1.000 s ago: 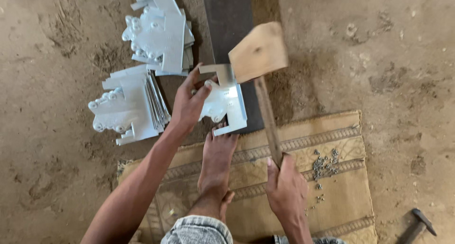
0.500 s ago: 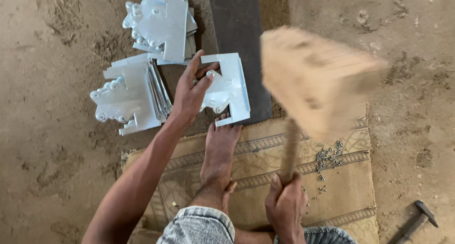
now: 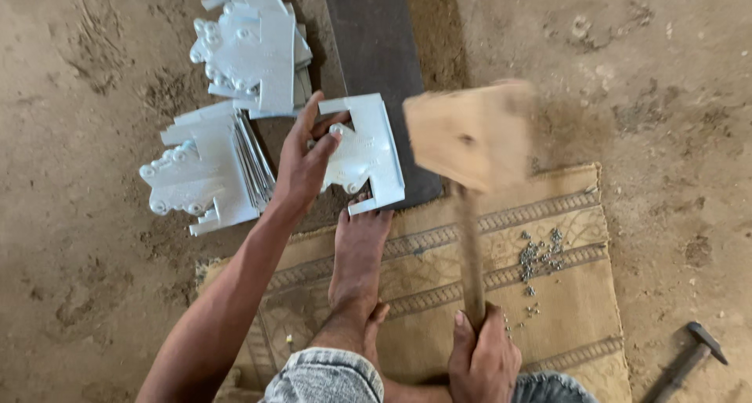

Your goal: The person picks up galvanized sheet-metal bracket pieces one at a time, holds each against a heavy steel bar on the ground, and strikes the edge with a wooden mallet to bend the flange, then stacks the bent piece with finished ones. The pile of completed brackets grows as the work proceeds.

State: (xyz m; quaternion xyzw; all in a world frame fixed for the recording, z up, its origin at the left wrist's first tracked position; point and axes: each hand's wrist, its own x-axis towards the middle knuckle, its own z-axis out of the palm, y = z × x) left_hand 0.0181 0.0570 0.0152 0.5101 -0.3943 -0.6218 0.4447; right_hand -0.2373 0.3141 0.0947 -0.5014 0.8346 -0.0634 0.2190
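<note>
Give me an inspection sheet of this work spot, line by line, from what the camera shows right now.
Surface: bare dirt floor; woven mat under the person; dark slab ahead.
Job's things: white metal bracket on the slab; wooden mallet, blurred, above the slab's edge.
Clutter: two stacks of white brackets; small metal bits on the mat; steel hammer on the dirt.
Hands: left hand, fingers on the bracket; right hand gripping the mallet handle; a bare foot by the bracket.
Cables: nothing seen.
Surroundings: only dirt in view.
</note>
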